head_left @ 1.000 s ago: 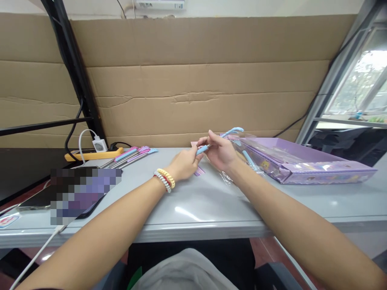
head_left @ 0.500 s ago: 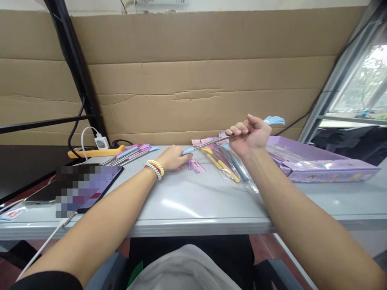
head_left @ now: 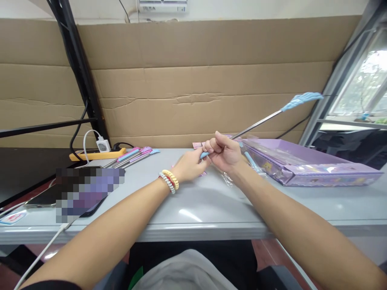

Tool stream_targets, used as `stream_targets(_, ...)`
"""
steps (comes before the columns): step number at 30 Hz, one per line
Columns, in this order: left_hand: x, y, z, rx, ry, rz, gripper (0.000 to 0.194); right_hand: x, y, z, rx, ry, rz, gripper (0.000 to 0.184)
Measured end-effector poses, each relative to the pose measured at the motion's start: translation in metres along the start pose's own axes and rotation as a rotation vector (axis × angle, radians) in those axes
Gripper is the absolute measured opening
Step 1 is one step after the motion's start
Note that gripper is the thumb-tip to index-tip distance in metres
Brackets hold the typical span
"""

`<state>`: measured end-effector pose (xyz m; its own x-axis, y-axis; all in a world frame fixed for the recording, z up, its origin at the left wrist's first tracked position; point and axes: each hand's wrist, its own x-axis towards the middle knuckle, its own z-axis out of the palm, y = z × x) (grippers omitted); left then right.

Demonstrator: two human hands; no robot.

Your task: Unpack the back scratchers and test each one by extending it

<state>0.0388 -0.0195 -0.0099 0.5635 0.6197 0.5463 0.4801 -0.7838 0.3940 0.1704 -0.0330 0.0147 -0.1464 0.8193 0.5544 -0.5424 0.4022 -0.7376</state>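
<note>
A light blue back scratcher (head_left: pixel 301 100) with a hand-shaped head and a thin metal rod slants up to the right above the desk. My left hand (head_left: pixel 192 166) is closed round the end of its blue handle. My right hand (head_left: pixel 225 153) grips it just beside, fingers curled over the handle and lower rod, so much of the handle is hidden. Behind and below my right hand lie clear plastic bags (head_left: pixel 254 161), one with a blue handle showing. Small pink cards (head_left: pixel 198 145) stick out past my fingers.
More back scratchers (head_left: pixel 133 156) lie in a pile at the left, before a yellow power strip (head_left: pixel 98 154). A phone and a blurred-out tablet (head_left: pixel 90 211) rest on the near left. An open purple box (head_left: pixel 332 173) holding plastic wrapping stands at the right. Cardboard (head_left: pixel 193 80) lines the back.
My right hand has slid down the rod to the handle, next to my left hand, which has shifted right. The scratcher's head now reaches farther up and right. The view has tilted slightly up.
</note>
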Motion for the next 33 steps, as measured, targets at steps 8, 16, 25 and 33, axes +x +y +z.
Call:
stream_targets(8,0.001,0.0,0.001,0.074,0.005,0.027,0.038,-0.007,-0.001,0.012,-0.049,0.095,0.014,0.059)
stream_targets(16,0.003,0.01,0.002,0.221,0.083,-0.023,0.035,-0.01,-0.005,0.019,-0.039,0.187,-0.01,0.053)
stream_targets(25,0.004,0.001,-0.001,0.093,-0.016,-0.018,0.039,-0.007,-0.002,0.017,-0.062,0.201,-0.028,0.056)
stream_targets(33,0.001,0.007,0.005,-0.03,0.054,0.082,0.026,-0.003,-0.004,0.005,-0.047,0.161,-0.096,0.057)
